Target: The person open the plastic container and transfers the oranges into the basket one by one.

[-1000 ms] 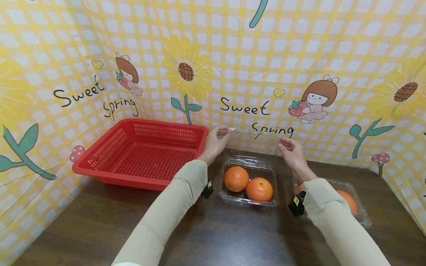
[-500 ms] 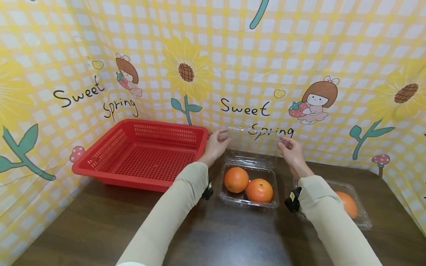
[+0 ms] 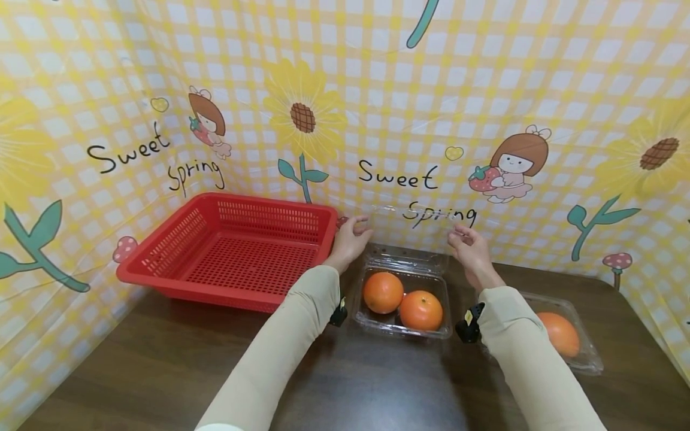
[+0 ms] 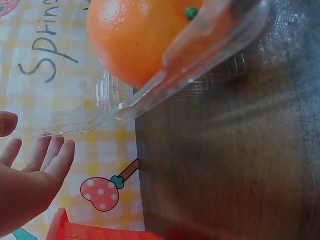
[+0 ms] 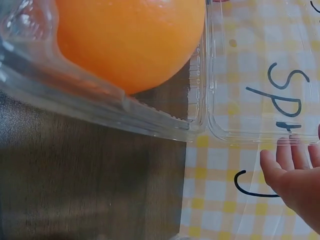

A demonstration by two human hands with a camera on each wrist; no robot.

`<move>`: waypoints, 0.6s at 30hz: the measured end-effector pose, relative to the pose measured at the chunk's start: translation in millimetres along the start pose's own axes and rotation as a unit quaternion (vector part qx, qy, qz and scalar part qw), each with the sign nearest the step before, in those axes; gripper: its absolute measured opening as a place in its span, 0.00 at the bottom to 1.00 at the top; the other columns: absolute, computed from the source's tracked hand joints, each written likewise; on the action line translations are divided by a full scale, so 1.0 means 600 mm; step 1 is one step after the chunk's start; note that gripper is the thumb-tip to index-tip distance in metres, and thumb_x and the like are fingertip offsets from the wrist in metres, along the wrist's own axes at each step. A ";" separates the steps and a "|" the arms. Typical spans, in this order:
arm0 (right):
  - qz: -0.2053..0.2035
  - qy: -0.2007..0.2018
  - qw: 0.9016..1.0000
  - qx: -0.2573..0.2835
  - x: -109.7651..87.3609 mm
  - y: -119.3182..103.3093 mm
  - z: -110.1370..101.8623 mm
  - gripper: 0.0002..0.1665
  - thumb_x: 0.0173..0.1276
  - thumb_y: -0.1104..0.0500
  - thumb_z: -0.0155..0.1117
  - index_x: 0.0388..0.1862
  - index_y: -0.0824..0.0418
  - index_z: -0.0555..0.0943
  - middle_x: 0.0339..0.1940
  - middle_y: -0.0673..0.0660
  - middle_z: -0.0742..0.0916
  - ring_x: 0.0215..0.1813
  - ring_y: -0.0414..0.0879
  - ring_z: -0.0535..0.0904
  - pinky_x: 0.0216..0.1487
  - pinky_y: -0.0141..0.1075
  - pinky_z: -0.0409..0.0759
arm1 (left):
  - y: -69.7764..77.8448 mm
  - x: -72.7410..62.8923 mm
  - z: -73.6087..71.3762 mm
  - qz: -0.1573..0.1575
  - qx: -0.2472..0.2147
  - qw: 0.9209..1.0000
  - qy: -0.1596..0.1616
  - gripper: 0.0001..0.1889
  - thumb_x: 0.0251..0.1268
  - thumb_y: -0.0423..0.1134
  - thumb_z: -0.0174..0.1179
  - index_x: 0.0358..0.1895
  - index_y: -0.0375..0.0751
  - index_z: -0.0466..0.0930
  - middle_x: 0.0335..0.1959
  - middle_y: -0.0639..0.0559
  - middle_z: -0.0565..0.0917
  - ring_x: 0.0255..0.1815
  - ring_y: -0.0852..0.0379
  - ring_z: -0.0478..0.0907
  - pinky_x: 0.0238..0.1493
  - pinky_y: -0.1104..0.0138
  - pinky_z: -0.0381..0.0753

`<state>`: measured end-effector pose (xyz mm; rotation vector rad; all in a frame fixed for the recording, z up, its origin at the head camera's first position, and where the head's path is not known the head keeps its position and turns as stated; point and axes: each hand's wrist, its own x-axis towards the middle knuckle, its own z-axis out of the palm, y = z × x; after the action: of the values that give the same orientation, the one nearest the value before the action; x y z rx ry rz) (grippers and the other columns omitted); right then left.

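- Fingers (image 4: 62, 159) of the left hand (image 3: 350, 240) look loose, a bit spread, at the lid (image 3: 409, 233); right hand (image 3: 472, 254) too.
- Two oranges (image 3: 383, 293) are already in the box (image 3: 401, 332).
- The lid is up, so shutting seems not done.
- A basket (image 3: 196, 290) sits beside.

The far-right clear box (image 3: 586, 346) is partly covered by the right sleeve (image 3: 530, 353), and part of its orange (image 3: 562, 335) is hidden. In the wrist views, the left grip (image 4: 32, 189) and right grip (image 5: 300, 186) are cropped by the outer edges. The red basket (image 4: 102, 233) is mostly cut off below the left wrist view. Whether the transparent lid (image 3: 409, 233) is touched by either grip cannot be told.
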<state>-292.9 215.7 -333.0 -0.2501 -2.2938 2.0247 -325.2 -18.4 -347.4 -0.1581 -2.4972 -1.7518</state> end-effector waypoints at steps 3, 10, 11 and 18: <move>0.006 0.001 1.000 0.007 0.004 0.002 0.001 0.28 0.69 0.62 0.44 0.66 0.67 0.55 0.63 0.65 0.65 0.61 0.54 0.63 0.60 0.46 0.61 | -0.002 0.001 0.002 -0.004 0.003 1.000 0.000 0.20 0.61 0.36 0.54 0.58 0.41 0.68 0.53 0.40 0.73 0.53 0.49 0.71 0.50 0.60 0.71; 0.022 -0.007 1.000 -0.005 0.005 0.005 0.003 0.28 0.68 0.64 0.44 0.66 0.67 0.55 0.62 0.66 0.65 0.61 0.55 0.62 0.58 0.47 0.63 | -0.001 -0.002 0.005 -0.021 0.004 1.000 -0.009 0.25 0.61 0.35 0.54 0.62 0.43 0.63 0.52 0.39 0.74 0.53 0.48 0.71 0.51 0.59 0.70; 0.025 -0.013 1.000 -0.007 0.004 0.006 0.004 0.28 0.68 0.64 0.43 0.67 0.67 0.54 0.62 0.67 0.64 0.62 0.56 0.62 0.58 0.47 0.63 | -0.001 -0.002 0.006 -0.023 0.005 1.000 -0.011 0.26 0.60 0.35 0.54 0.63 0.43 0.62 0.52 0.39 0.74 0.53 0.47 0.71 0.51 0.59 0.70; 0.039 -0.036 0.999 -0.006 0.003 0.012 0.005 0.29 0.69 0.65 0.41 0.67 0.67 0.50 0.63 0.70 0.62 0.63 0.59 0.60 0.60 0.49 0.60 | 0.000 -0.002 0.008 -0.029 0.009 0.999 -0.023 0.28 0.60 0.35 0.54 0.65 0.42 0.59 0.54 0.38 0.72 0.54 0.47 0.69 0.51 0.58 0.70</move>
<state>-294.8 214.1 -340.4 -0.2769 -2.3759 2.0902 -323.9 -14.3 -349.4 -0.1289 -2.5735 -1.7673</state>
